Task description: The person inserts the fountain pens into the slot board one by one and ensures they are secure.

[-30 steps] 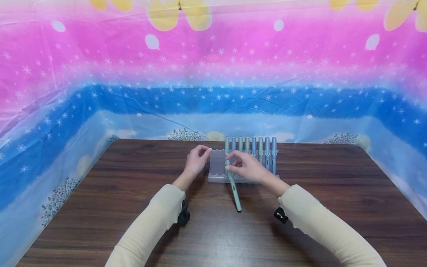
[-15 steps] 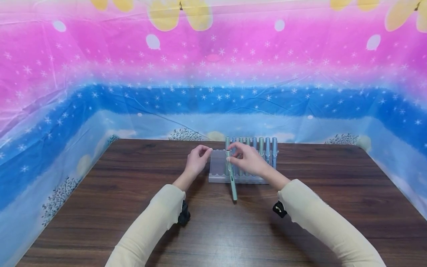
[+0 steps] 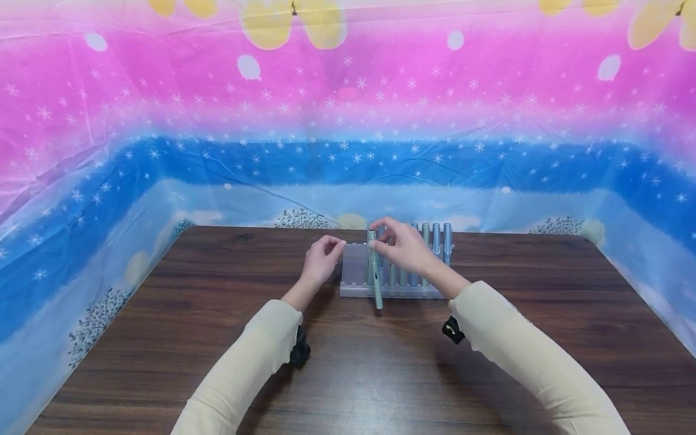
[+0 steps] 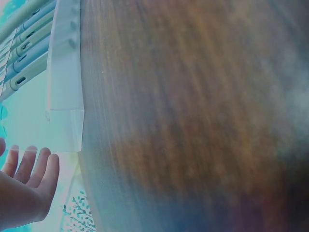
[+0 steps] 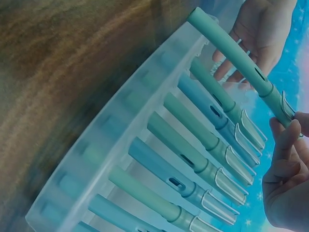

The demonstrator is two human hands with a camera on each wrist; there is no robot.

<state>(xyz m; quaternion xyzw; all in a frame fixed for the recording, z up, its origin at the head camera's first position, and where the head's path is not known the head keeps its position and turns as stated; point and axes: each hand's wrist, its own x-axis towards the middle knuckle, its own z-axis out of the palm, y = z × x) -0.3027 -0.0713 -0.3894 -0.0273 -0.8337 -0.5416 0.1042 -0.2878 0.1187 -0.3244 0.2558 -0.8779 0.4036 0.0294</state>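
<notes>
A clear plastic pen rack (image 3: 355, 264) stands on the table, with several green and blue clip pens (image 5: 188, 140) side by side in its slots. My right hand (image 3: 406, 249) pinches a green pen (image 3: 377, 281) by its capped, clip end between thumb and fingers. The pen's other end points down toward me, in front of the rack's leftmost filled slot. In the right wrist view this pen (image 5: 236, 55) hangs apart from the row, above the rack's rim. My left hand (image 3: 321, 263) grips the rack's upper left corner, fingertips behind the panel in the left wrist view.
The brown wood-grain table (image 3: 353, 374) extends around the rack. A patterned cloth (image 3: 348, 151) hangs along the back and both sides. Scalloped slots on the rack's left part hold no pens. Black wrist cameras (image 3: 453, 330) sit at the cuffs.
My right hand has moved away from me and up with the green pen, bringing it over the rack's front. My left hand has stayed at the rack's corner.
</notes>
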